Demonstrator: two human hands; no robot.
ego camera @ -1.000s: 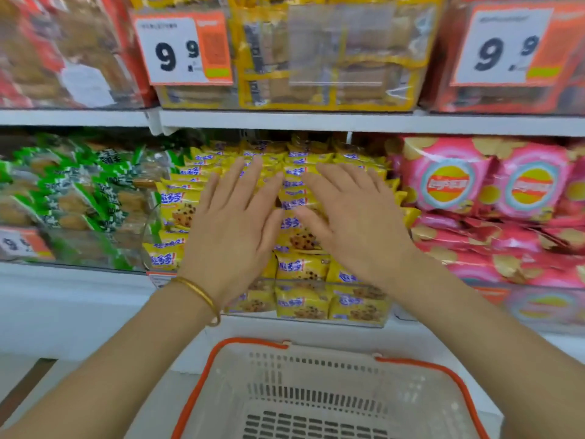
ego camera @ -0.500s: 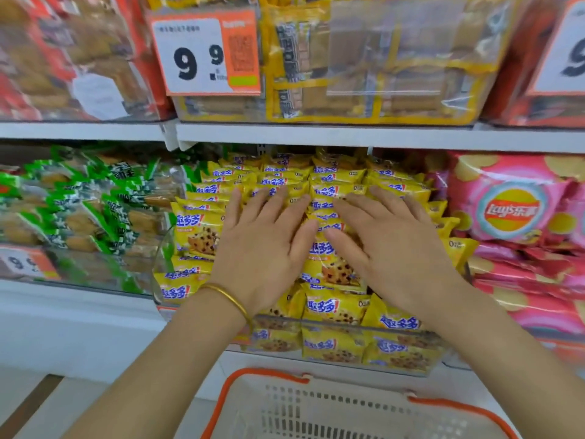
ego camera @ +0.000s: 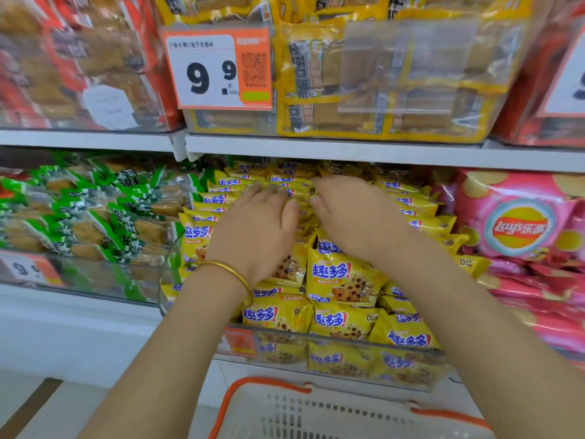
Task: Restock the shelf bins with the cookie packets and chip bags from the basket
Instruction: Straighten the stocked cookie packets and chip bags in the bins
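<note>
Pressing palm-down on the heaped cookie packets (ego camera: 345, 280) in the clear bin (ego camera: 316, 335), left hand (ego camera: 256, 229) and right hand (ego camera: 357, 217) lie side by side, fingers (ego camera: 269, 198) loosely extended, gripping nothing.

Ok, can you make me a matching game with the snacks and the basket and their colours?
Things:
1. cookie packets
2. chip bags
3. basket rim
4. left bin packets

Colours:
A. orange
B. green
C. yellow
D. pink

Pairs: 1-C, 2-D, 3-A, 4-B
</note>
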